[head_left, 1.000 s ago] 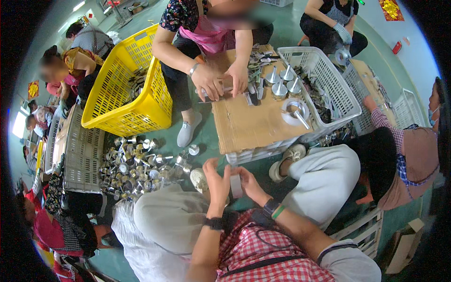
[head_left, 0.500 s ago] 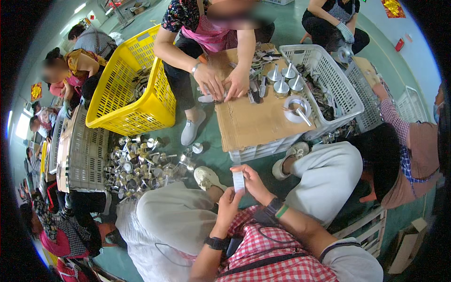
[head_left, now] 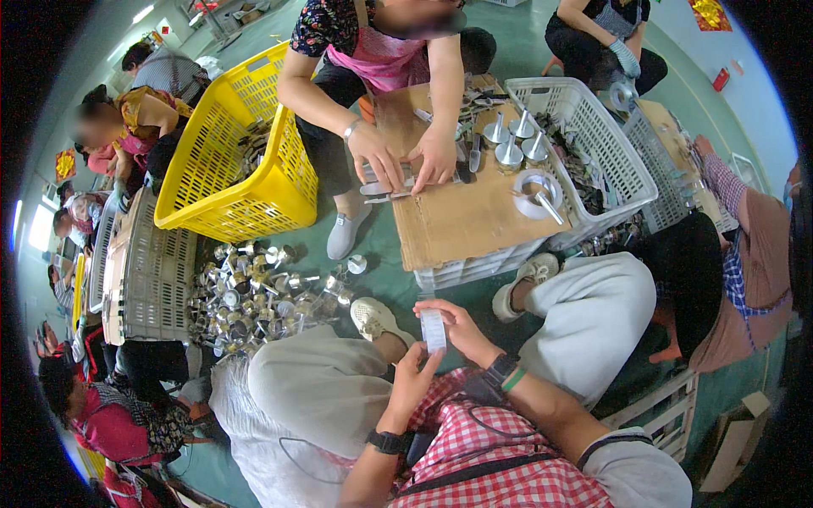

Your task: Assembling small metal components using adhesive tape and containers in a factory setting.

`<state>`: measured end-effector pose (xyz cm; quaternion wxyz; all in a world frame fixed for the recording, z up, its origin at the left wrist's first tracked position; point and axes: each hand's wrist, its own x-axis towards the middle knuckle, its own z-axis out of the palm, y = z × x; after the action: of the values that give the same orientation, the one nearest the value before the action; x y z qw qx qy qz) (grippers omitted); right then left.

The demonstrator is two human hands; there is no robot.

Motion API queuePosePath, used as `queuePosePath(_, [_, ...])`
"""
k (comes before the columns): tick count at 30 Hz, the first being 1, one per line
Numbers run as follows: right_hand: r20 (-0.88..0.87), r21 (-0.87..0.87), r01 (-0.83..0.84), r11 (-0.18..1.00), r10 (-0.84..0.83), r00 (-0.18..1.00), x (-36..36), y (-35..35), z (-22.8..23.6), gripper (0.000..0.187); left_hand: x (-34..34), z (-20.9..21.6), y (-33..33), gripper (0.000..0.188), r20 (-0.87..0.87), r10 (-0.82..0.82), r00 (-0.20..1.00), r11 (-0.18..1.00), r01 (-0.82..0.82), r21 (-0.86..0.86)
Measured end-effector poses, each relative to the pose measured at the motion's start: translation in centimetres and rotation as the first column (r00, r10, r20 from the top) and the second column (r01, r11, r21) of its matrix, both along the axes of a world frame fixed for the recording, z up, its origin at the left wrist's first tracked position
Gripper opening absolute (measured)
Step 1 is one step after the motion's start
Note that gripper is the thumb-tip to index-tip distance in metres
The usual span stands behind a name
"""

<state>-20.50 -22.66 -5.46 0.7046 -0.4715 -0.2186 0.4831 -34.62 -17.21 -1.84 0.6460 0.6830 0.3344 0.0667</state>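
White strip (head_left: pixel 433 332), held up just beyond the lap of someone in a red-checked apron (head_left: pixel 483 440); left hand (head_left: pixel 412 378) pinches its lower end, right hand (head_left: pixel 461 330) grips its upper part.

Between the left hand (head_left: pixel 412 372) and the right hand (head_left: pixel 461 330) is a strip (head_left: pixel 434 332), before the lap. Ahead, beyond the shoes (head_left: pixel 373 320), a sheet of cardboard (head_left: pixel 457 229) lies on a crate (head_left: pixel 478 267). Near its right edge rests a roll of tape (head_left: pixel 523 204), with four metal parts (head_left: pixel 510 155) behind it. Just right of the cardboard stands a basket (head_left: pixel 608 216) with pieces (head_left: pixel 580 178) inside. Left, on the floor, lies a heap of parts (head_left: pixel 267 305); behind it stands another basket (head_left: pixel 233 206). A co-worker (head_left: pixel 394 59) sits behind the cardboard.
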Motion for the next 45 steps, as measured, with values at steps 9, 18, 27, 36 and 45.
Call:
queuePosePath(9, [0.036,-0.015,-0.015,1.000,0.015,0.999,0.0,0.0,-0.6,0.044,-0.2,-1.1,0.0,0.020,0.050,0.002,0.999,0.998,0.001,-0.060])
queuePosePath(18, [0.098,-0.048,0.011,0.999,-0.006,0.995,-0.2,-0.1,-0.8,0.042,-0.2,-1.0,-0.2,0.019,0.028,0.029,0.999,0.990,-0.025,-0.142])
queuePosePath(27, [0.141,-0.126,-0.042,0.991,0.060,0.988,-0.3,-0.5,-0.1,0.040,-0.4,-0.8,-0.4,0.023,0.054,0.030,0.998,0.977,-0.018,-0.211])
queuePosePath(36, [0.051,-0.108,-0.122,0.987,0.128,0.990,-0.5,-2.3,1.6,0.038,-1.7,2.5,-1.7,0.025,0.049,-0.066,0.997,0.984,0.073,-0.164])
queuePosePath(45, [0.134,-0.117,-0.404,0.907,0.418,0.899,-1.1,-4.6,2.7,0.030,-6.7,3.5,-3.1,0.028,0.012,-0.373,0.928,0.925,0.371,0.082])
